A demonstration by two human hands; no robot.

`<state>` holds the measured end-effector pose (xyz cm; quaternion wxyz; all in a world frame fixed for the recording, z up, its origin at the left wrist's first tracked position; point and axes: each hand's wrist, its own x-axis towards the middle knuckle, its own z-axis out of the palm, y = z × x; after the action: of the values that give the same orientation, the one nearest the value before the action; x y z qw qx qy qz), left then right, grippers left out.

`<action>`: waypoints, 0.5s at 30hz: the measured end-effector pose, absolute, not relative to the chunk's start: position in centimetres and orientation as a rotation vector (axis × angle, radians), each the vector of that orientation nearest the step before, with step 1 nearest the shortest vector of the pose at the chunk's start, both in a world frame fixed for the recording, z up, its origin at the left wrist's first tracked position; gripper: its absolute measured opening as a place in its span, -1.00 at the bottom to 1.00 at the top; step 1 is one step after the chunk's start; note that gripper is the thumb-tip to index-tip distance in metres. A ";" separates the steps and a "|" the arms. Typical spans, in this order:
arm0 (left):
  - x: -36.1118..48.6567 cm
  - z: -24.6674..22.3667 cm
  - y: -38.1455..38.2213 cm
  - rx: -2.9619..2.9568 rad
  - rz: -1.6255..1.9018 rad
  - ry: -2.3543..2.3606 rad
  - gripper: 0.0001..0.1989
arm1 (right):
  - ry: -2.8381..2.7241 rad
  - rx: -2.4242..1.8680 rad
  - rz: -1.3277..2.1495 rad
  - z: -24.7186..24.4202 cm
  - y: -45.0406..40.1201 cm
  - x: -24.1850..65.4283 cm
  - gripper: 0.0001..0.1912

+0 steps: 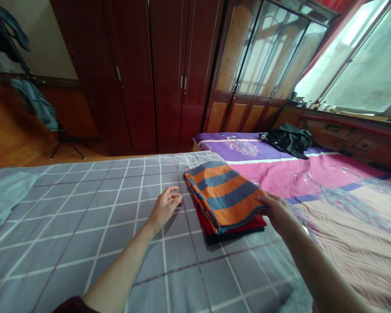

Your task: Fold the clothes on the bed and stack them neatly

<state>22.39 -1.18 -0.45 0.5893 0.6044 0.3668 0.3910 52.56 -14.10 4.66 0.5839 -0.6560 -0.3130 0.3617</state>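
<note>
A folded orange and grey striped garment [226, 191] lies on top of a small stack. Beneath it show a folded red cloth [203, 219] and a dark cloth [236, 236] at the bottom. My right hand [275, 208] pinches the striped garment's near right corner between thumb and fingers. To the left of the stack, apart from it, my left hand [167, 204] hovers over the checked sheet with loosely curled fingers and nothing visible in them.
The stack rests on a grey checked bedsheet [117, 234]. A pale green cloth [6, 195] lies at far left. Beyond, a purple and pink quilt [273, 174] bears a black garment [288, 140]. Dark red wardrobes [169, 78] and a clothes stand [29, 74] are behind.
</note>
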 end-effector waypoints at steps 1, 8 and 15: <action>22.4 -0.4 -1.2 1.417 0.905 0.847 -0.52 | -0.733 -1.529 0.828 4.8 -14.1 52.6 -0.76; 24.0 0.1 -2.9 1.556 0.847 0.679 -0.58 | -0.665 -1.553 0.714 2.5 -14.8 52.1 -0.84; 25.4 0.8 -5.2 1.701 0.757 0.494 -0.52 | -0.525 -1.381 0.770 2.1 -15.3 50.7 -0.80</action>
<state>25.38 -5.23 0.76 0.5710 0.7248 0.2108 0.3228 50.71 -15.35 2.14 0.6726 -0.6133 -0.2333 0.3420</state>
